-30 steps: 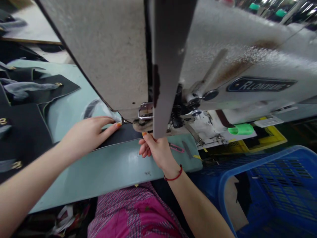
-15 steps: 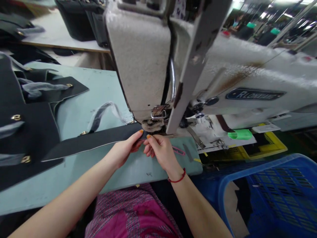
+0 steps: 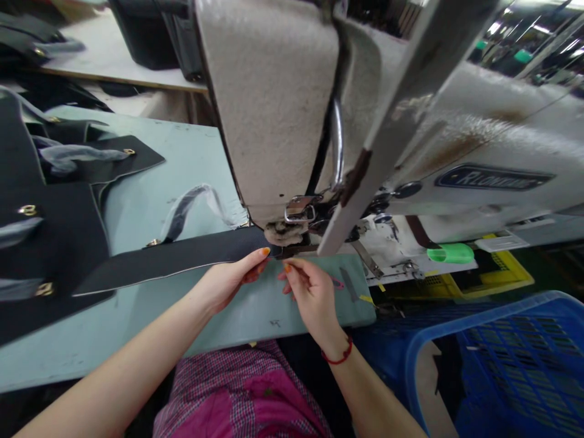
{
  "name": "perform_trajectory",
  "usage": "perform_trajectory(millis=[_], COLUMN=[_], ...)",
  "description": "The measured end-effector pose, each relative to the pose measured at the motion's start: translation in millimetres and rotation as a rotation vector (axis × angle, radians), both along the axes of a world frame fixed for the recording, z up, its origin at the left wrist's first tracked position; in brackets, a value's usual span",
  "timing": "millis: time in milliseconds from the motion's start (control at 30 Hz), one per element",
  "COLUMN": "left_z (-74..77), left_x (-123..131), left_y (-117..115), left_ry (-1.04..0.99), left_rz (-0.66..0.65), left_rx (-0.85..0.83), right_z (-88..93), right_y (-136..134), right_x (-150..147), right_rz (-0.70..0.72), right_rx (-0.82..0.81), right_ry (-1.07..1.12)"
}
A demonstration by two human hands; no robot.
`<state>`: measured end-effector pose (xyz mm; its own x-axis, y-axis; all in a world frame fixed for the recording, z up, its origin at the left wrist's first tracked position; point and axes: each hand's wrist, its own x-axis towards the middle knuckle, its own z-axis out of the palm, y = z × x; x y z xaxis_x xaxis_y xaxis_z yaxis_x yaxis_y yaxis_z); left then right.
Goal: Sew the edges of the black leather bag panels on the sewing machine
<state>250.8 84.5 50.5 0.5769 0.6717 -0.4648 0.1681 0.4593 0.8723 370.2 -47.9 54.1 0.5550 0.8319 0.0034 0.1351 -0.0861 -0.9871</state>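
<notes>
A long black leather-like panel point(image 3: 182, 256) lies on the pale green table, its right end beneath the head of a sewing machine point(image 3: 278, 109). My left hand point(image 3: 227, 281) pinches the near edge of this panel beside the needle area, thumb on top. Just right of it, apart from the panel, my right hand point(image 3: 312, 291) has its thumb and fingers pressed together; whatever they might hold is too small to make out. A plastic-wrapped handle point(image 3: 182, 210) with gold fittings is attached at the panel's far edge. Partly behind my right hand lies a pink object point(image 3: 337, 283).
More black panels point(image 3: 55, 237) with wrapped handles cover the table's left side. A blue basket point(image 3: 497, 316) stands at the lower right, with a yellow crate point(image 3: 515, 274) behind it. Black bags point(image 3: 146, 36) sit on a white table at the back.
My right hand has come off the panel's edge and moved slightly right and toward me. My left hand keeps its pinch. The view has shifted a little.
</notes>
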Motion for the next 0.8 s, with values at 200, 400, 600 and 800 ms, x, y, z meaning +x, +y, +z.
perform_trajectory(millis=[200,400,600,800], left_z=[1.2,2.4,11.6,10.2], left_x=[4.1,14.6,22.2,26.2], left_y=[-13.3,-27.0,-37.0,-40.2], left_ry=[-0.144,-0.233,-0.277,-0.299], left_rz=[0.028,0.124,0.211,0.258], left_rx=[0.187,0.166,0.173,0.193], right_z=[26.2,40.1,60.6,70.4], right_y=[15.5,24.3,26.4,27.9], right_x=[28.3,46.5,51.9,53.7], right_rz=[0.201,0.407,0.524,0.573], right_rx=[0.02,-0.101,-0.107,-0.106], right_ry=[-0.713,-1.245,-1.487,-1.67])
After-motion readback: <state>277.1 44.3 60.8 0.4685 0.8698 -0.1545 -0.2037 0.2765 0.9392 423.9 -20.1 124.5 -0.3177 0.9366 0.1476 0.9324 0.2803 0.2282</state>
